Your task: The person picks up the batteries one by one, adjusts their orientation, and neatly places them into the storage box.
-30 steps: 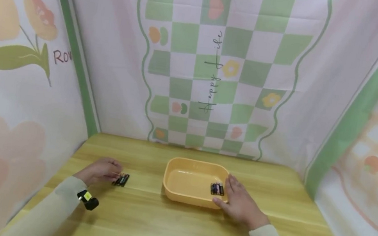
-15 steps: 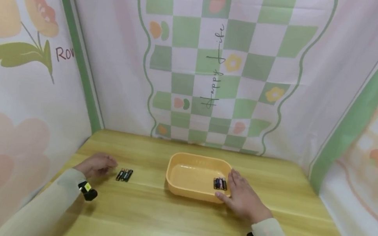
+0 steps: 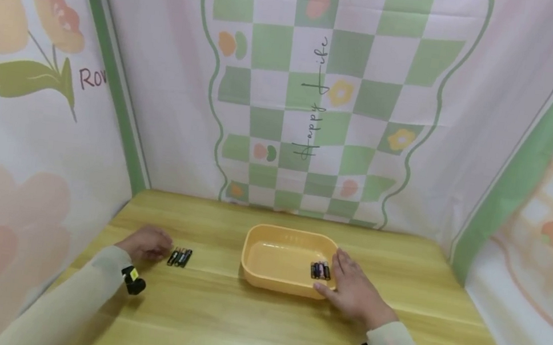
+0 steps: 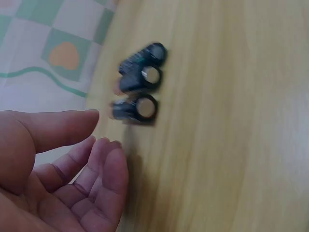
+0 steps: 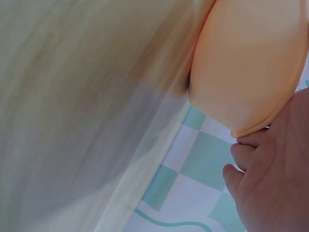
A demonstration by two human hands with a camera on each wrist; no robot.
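Observation:
Three dark AAA-size batteries [image 3: 179,257] lie side by side on the table, left of the tray. Just to their left is my left hand [image 3: 147,242], fingers loosely bent and thumb apart; in the left wrist view that hand [image 4: 72,179] holds nothing and a small gap separates it from the batteries [image 4: 140,84]. Several more batteries [image 3: 320,270] lie in a row inside the yellow plastic tray [image 3: 273,285], at its right end. My right hand [image 3: 355,291] rests against the tray's right end, fingers fairly straight along the rim and thumb at the front corner.
The wood-grain table [image 3: 236,329] is bounded at the back by a checked curtain [image 3: 311,142]. Patterned cloth [image 3: 27,136] hangs along the left side, and more cloth hangs on the right. A small black camera [image 3: 132,280] sits on the left wrist.
My left hand has drawn left off the batteries, then come slightly back toward them. The right hand stays at the tray. The head view has shifted a little.

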